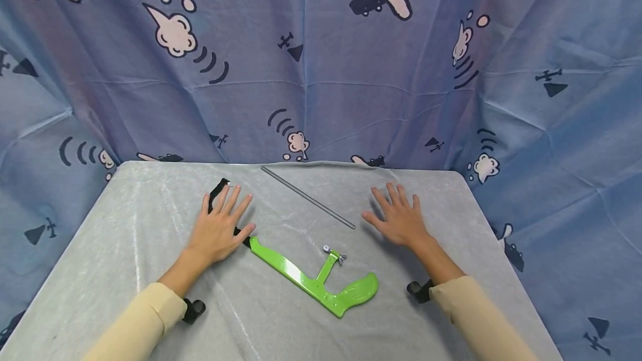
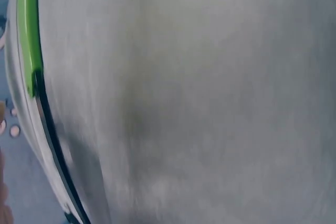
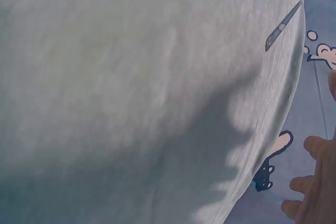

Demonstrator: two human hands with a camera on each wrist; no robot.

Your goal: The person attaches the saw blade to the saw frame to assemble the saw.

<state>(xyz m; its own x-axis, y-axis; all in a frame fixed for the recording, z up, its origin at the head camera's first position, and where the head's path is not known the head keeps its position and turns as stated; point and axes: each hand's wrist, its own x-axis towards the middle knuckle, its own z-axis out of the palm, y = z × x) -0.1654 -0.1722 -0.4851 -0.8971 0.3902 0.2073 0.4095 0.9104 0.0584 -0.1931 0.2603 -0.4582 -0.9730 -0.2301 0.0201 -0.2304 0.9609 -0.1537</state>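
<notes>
A hacksaw frame (image 1: 296,276) with a bright green handle and a black front bar lies on the table, its wing nut (image 1: 342,259) on the short green post. My left hand (image 1: 217,233) is spread over the black part and hides some of it in the head view. The left wrist view shows the green body (image 2: 29,24) running into the black bar (image 2: 55,142). Behind the frame lies a loose grey saw blade (image 1: 308,198), set diagonally. My right hand (image 1: 399,219) hovers with fingers spread, right of the blade's near end, holding nothing; its shadow falls on the cloth.
A pale grey cloth covers the table (image 1: 281,327). A blue curtain (image 1: 321,71) printed with planes and clouds hangs along the back and both sides. Black wrist mounts (image 1: 194,311) sit at both cuffs.
</notes>
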